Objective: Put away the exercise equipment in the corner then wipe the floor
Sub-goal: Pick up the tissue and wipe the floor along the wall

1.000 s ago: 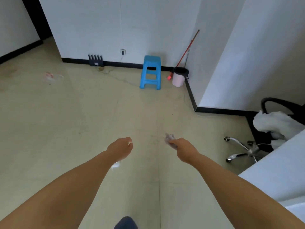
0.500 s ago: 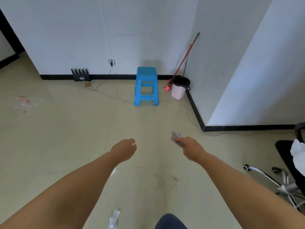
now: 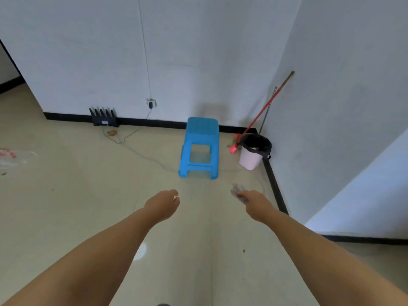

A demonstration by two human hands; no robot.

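Both arms reached forward over the floor (image 3: pixel 66 206). The right hand (image 3: pixel 254 200) was clamped on a crumpled grey wad (image 3: pixel 238 191); the left hand (image 3: pixel 164 202) was loosely curled, holding nothing. Ahead stood a blue stool (image 3: pixel 201 146), with a bin (image 3: pixel 254 152) and broom (image 3: pixel 265 107) in the corner.

A sparsely furnished room in a home or small office: pale tiled floor (image 3: pixel 66 206), white walls (image 3: pixel 198 51) with black skirting, a blue plastic stool (image 3: pixel 202 129), a router (image 3: pixel 103 118), and a pink lined bin (image 3: pixel 251 159) beside a red-handled broom (image 3: pixel 262 111) in the corner.
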